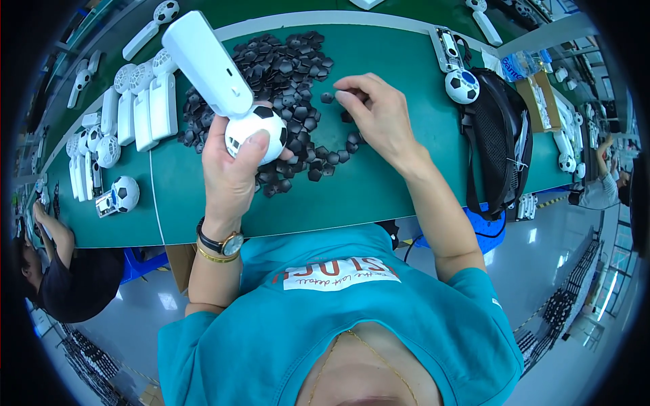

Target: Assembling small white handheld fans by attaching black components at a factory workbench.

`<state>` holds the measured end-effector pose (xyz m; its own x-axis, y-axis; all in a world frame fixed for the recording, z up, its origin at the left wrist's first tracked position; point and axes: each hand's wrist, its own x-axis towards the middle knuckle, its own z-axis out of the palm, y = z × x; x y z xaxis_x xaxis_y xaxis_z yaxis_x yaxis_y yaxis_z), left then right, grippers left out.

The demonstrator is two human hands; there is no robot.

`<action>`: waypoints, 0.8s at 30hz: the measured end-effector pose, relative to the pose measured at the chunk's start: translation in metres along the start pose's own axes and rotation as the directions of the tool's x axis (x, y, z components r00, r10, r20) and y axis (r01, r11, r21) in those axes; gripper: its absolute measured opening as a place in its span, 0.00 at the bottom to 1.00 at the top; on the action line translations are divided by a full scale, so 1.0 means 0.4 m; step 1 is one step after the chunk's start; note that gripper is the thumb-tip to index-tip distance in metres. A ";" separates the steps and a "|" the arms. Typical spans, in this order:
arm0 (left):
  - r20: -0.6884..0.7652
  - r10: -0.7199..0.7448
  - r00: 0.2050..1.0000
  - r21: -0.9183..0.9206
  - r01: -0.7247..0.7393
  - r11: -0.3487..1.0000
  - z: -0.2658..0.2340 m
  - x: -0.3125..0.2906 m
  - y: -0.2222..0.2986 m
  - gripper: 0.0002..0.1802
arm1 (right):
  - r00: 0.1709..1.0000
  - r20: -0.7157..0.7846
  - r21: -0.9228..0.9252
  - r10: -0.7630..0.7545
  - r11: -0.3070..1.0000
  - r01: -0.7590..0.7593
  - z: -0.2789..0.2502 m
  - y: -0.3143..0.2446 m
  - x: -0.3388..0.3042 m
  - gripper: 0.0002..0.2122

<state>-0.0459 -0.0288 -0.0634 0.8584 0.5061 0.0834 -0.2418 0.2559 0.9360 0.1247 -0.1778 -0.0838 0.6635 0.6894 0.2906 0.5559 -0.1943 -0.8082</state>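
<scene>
Now | ball end [269, 124] inside left grip [231, 162] | white handle [203, 61] projecting up-left

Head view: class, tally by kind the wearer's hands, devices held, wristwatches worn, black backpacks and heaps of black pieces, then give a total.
Hands (left hand, right hand): 2
Soccer-ball-headed white device, held: 1
Wristwatch: 1
Black backpack: 1
Heap of black pentagonal pieces: 1
Total: 6

The person's left grip [229, 166] holds a white, ball-ended device [206, 64] above the green surface [325, 206]. The right grip [379, 116] hovers beside a black piece [327, 97], right of a dark heap [281, 71].
</scene>
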 end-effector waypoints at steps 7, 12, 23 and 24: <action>-0.048 -0.067 0.997 -0.123 0.060 0.991 0.006 0.019 0.003 0.27 | 0.955 0.118 -0.493 -0.273 0.819 0.295 0.022 0.032 0.042 0.07; -0.064 -0.044 0.997 -0.100 0.038 0.994 0.008 0.033 0.008 0.28 | 0.984 0.162 -0.385 -0.078 0.913 0.136 0.017 0.001 0.055 0.07; -0.115 0.047 0.992 -0.077 -0.056 0.995 0.036 0.064 0.008 0.39 | 0.950 0.285 0.653 0.124 0.700 -0.288 0.015 -0.178 -0.058 0.09; -0.121 0.073 0.990 -0.055 -0.080 0.995 0.043 0.064 0.008 0.40 | 0.965 0.236 0.653 0.112 0.717 -0.243 0.022 -0.179 -0.063 0.10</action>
<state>-0.0167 -0.0292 -0.0522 0.7772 0.6197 0.1093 -0.3344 0.2596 0.9060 0.0639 -0.1751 -0.0378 0.5842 0.8086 0.0694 -0.0897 0.1493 -0.9847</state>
